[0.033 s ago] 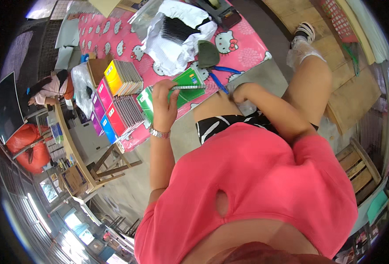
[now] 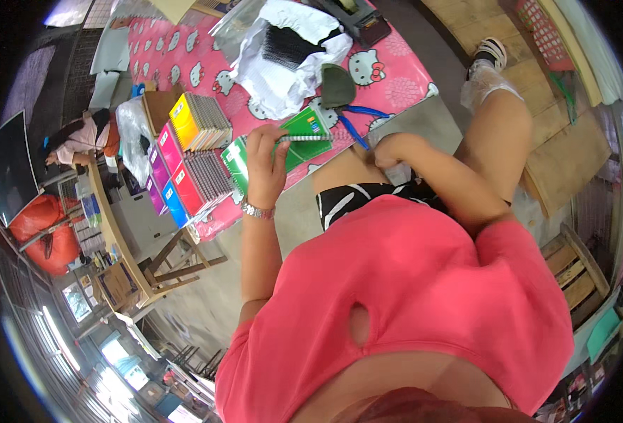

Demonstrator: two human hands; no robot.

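Note:
My left hand (image 2: 266, 155), with a metal watch at the wrist, is closed on the spiral binding of a green notebook (image 2: 304, 128) at the table's near edge. The coil (image 2: 304, 138) runs from its fingers to the right, across the green covers. Over my thigh, my right hand (image 2: 394, 149) is curled, its fingertips hidden; whatever it holds cannot be made out. Clear plastic (image 2: 397, 173) shows just below it. Blue-handled pliers (image 2: 357, 127) lie between the notebook and my right hand, handles spread, beside a dark green rounded piece (image 2: 338, 86).
Stacked spiral notebooks, yellow (image 2: 184, 125), red (image 2: 187, 189) and other colours, stand left of my left hand. Crumpled white wrapping (image 2: 263, 77) holding black coils lies farther back on the pink table (image 2: 396, 67). A tape dispenser (image 2: 357, 17) is behind. Another person (image 2: 79, 144) is at the far left.

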